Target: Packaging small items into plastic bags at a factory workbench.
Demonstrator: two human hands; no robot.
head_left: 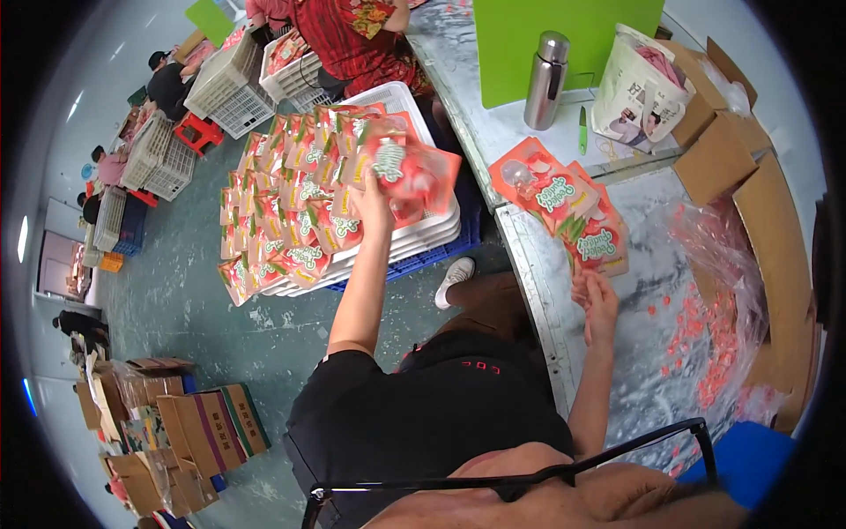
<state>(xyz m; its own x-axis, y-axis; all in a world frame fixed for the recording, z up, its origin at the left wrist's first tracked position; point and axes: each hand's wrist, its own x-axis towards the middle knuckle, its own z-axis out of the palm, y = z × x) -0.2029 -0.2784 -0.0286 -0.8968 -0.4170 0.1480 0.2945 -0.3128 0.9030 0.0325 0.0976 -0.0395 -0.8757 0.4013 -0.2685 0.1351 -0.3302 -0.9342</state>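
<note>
well, the left hand (376, 196) gripped a blurred snack pouch (412, 181) over the tray (448, 222)'s right edge; the right hand (599, 300), grip unclear, touched red pouches (557, 196) near the tabletop (548, 304)'s left edge, perhaps steadying them.

Far right, a steel thermos (547, 84) stands before a green panel (507, 53), with a green-handled knife (582, 135) and a white bag (624, 84) to its right. Far left, a red stool (199, 132) stands beside white crates (231, 95); near left, cardboard boxes (189, 432) are piled.
</note>
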